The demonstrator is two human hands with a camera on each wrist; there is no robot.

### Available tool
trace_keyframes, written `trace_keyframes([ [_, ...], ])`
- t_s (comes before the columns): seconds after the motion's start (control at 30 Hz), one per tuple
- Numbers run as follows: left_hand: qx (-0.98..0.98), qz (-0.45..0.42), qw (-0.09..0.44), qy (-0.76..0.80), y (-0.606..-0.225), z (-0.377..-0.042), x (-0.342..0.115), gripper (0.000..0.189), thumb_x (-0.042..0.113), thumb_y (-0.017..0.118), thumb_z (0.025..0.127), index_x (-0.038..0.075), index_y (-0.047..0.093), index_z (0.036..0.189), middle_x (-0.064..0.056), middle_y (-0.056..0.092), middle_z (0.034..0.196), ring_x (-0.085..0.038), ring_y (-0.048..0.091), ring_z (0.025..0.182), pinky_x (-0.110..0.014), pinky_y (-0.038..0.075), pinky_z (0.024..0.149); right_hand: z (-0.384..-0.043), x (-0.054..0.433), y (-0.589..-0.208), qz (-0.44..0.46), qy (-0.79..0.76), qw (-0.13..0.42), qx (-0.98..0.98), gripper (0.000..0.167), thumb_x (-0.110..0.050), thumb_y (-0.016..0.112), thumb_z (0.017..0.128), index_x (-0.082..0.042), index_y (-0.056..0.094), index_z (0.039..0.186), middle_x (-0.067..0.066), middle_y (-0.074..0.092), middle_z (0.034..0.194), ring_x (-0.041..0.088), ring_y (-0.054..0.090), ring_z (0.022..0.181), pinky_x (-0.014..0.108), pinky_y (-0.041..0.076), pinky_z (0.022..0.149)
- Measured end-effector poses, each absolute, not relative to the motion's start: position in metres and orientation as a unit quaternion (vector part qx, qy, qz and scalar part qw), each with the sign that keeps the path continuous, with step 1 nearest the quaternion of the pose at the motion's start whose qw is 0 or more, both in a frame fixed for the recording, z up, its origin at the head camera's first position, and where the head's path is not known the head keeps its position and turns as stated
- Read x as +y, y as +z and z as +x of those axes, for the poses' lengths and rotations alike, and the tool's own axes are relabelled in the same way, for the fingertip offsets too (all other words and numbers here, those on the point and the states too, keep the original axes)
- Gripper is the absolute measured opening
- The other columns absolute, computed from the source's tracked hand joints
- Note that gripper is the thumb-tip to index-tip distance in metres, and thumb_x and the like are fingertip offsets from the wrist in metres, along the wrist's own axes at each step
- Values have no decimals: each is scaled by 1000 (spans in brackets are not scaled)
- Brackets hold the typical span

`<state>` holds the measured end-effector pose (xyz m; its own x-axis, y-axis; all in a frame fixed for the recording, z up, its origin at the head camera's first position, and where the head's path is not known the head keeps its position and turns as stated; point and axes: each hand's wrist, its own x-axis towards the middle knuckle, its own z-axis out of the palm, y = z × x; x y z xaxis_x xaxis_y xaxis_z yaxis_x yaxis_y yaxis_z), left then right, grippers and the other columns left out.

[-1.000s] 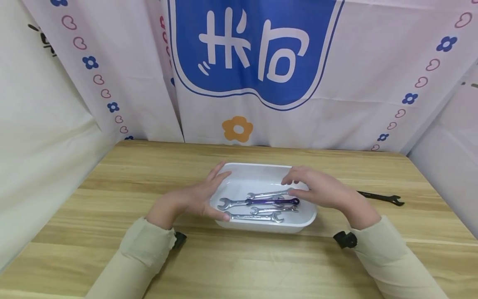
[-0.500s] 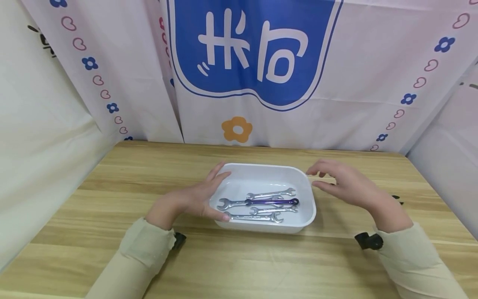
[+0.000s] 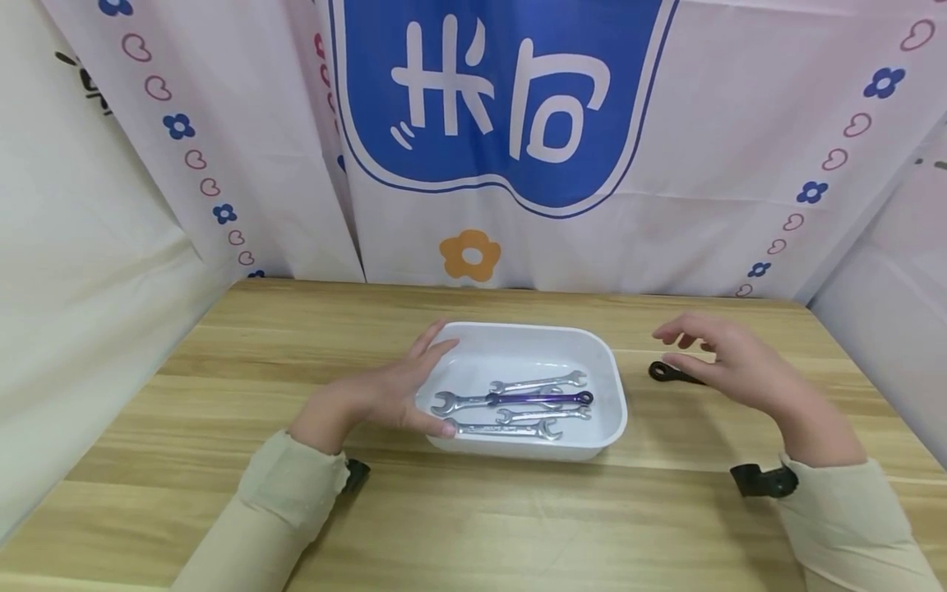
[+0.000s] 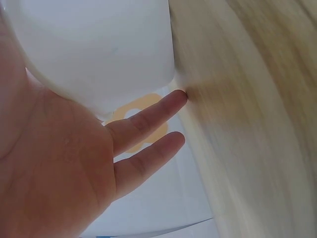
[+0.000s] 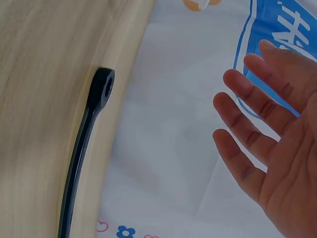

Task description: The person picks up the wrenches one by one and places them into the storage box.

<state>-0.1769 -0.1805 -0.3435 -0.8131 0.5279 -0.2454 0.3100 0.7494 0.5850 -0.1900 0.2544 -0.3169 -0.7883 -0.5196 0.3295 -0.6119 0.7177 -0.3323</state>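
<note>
My left hand rests against the left end of a white tray, its thumb at the near rim. In the left wrist view its fingers stretch out straight beside the tray wall. Inside the tray lie several silver wrenches, such as a small open-end wrench, and a purple wrench. Over the table right of the tray hovers my right hand, holding nothing, fingers relaxed. Below it lies a black wrench, its ring end showing; the hand hides the rest in the head view.
The wooden table spreads around the tray. A white cloth with a blue printed sign hangs behind its back edge, and pale cloth walls stand at the sides.
My right hand has moved right, from over the tray to above the black wrench. My left hand and the wrenches in the tray have stayed put.
</note>
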Motion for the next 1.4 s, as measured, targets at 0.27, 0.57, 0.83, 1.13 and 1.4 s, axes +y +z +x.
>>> trace_keyframes([
  [0.27,911,234,201,273,-344,-177,-180,123,63,81,70,28,4,160,10,-28,163,-41,22,149,-60,38,111,-191,270,-320,283,223,94,-928,24,-9,71,90,-12,68,114,1,71,105,-4,56,89,36,52,77],
  [0.57,912,231,203,271,-342,-177,-181,124,64,80,69,30,4,160,9,-27,163,-43,21,149,-61,37,111,-197,285,-328,254,217,50,-941,26,-13,70,92,-8,67,117,9,71,111,19,62,93,41,50,77],
  [0.83,913,229,202,269,-343,-177,-181,123,63,81,69,30,5,160,10,-27,163,-41,21,150,-60,36,112,-202,299,-337,239,212,22,-947,27,-13,70,92,-4,68,117,13,71,112,14,61,92,36,52,77],
  [1.13,912,234,203,269,-344,-178,-182,122,62,81,71,28,5,160,11,-28,163,-40,19,150,-59,36,113,-204,309,-346,229,214,-21,-949,33,-14,72,90,-1,67,120,17,70,114,22,62,96,36,51,78],
  [1.4,911,237,203,271,-344,-178,-182,122,61,81,71,27,6,161,10,-29,163,-40,17,151,-59,35,113,-207,316,-352,210,201,-73,-954,37,-16,72,90,5,65,120,22,67,116,31,61,98,42,49,82],
])
